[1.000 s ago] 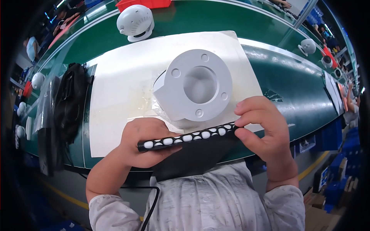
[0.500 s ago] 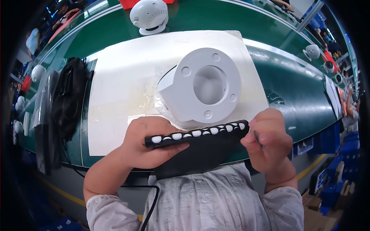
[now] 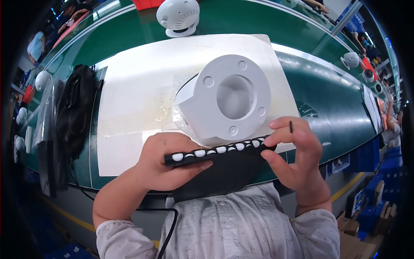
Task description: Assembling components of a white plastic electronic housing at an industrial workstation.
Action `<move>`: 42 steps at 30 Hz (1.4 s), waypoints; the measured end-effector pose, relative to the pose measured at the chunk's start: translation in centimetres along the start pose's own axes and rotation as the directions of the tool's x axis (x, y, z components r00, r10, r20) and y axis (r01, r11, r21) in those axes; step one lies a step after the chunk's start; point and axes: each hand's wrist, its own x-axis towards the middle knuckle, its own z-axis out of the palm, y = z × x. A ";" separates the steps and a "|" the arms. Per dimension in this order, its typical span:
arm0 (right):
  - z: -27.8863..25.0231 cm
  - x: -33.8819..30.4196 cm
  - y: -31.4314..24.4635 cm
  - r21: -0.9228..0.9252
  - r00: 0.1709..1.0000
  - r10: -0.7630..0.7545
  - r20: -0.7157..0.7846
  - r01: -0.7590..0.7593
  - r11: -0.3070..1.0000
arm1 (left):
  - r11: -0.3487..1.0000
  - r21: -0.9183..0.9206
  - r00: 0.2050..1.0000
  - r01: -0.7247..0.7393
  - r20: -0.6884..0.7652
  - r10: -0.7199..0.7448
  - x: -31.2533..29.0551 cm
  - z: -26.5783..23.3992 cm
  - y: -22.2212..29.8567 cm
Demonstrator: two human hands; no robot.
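My left hand [image 3: 166,162] grips the left end of a black slab [image 3: 220,156], thumb on the near side. White rounded pieces [image 3: 221,150] line its upper edge in a row. At its right end, my right hand [image 3: 297,149] has index finger and thumb apart, the index fingertip at the slab's edge. A small dark stick [image 3: 291,126] is caught between that hand's fingers. Just beyond the slab, a white plastic device [image 3: 258,86] rests with its ring-shaped base facing up. Shallow round recesses surround a large central hole.
A white board [image 3: 133,86] covers the green worktop [image 3: 319,82]. Bubble wrap [image 3: 180,110] lies under the device. To the left lie a black bag [image 3: 77,101] and clear plastic bags [image 3: 48,108]. Another white device [image 3: 179,17] stands at the back, near a red bin [image 3: 146,3].
My right hand's thumb and index finger have spread from a pinch, and the index finger has moved left onto the slab's end. The white device at the back has shifted right.
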 end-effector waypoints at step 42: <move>-1.1 8.4 1.6 -0.272 0.977 -0.185 0.102 0.206 0.940 | 0.989 -0.130 0.989 0.072 0.137 -0.054 1.1 -0.1 -0.9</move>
